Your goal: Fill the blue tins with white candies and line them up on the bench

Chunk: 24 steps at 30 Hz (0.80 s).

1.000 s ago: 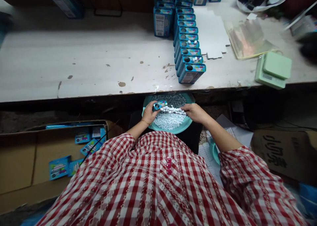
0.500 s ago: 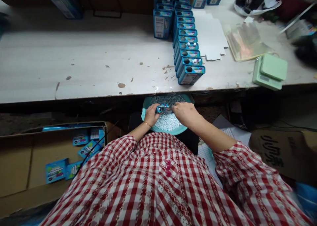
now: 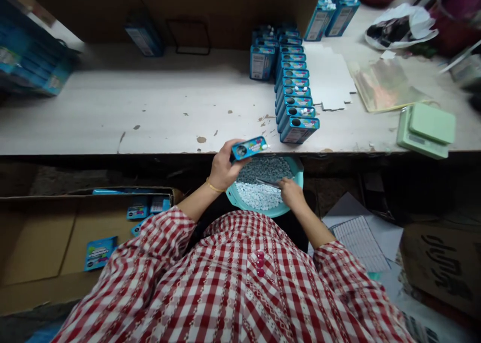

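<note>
While we sit at the chipped white counter (image 3: 112,112), cartons on the floor, our left grip (image 3: 223,168) clenches a blue box (image 3: 250,148) at 12 o'clock above the teal bowl (image 3: 299,170) of white pellets (image 3: 255,195). Box top has a round hole. At 4 o'clock of the box, our right grip (image 3: 291,192) pinches a thin dark strip (image 3: 268,182).

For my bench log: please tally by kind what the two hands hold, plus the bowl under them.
Blue tin, in the left hand: 1
Flat grey tool, in the right hand: 1
Teal bowl, holding white sweets too many to count: 1
Total: 3
</note>
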### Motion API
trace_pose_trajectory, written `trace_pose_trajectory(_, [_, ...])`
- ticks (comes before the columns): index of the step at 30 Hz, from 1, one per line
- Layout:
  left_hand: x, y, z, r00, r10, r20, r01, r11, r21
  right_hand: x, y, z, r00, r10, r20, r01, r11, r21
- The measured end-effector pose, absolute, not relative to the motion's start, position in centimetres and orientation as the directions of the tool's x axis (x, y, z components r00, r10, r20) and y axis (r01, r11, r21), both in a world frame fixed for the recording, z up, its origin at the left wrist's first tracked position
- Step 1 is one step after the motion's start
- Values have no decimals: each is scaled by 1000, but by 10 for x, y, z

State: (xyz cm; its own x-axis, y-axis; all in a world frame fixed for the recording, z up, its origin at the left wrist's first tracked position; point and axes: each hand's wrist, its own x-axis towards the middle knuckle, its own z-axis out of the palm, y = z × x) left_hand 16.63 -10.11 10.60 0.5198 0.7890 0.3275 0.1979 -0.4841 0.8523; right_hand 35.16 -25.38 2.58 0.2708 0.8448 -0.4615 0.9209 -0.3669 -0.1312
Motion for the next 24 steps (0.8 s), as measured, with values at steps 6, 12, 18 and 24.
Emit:
trace_pose_trajectory(6, [232,-14,66,506,796,333,48,-411,910,321,-243,3,214,841,-497,913,-353,-205])
trace_pose_trajectory(12, [178,1,56,404,799,445,24,-495,868,337,-252,-17,209,828,-520,896,-375,-238])
trace_pose_trajectory(18, [-40,-25,-2,-358,933,44,340,87,937,358,-259,-44,303,835,-459,913,-392,-110])
trace_pose_trajectory(24, [-153,-90,-87,-492,788,-370,474,598,646,361,-255,-52,308,839,-450,931,-362,-39])
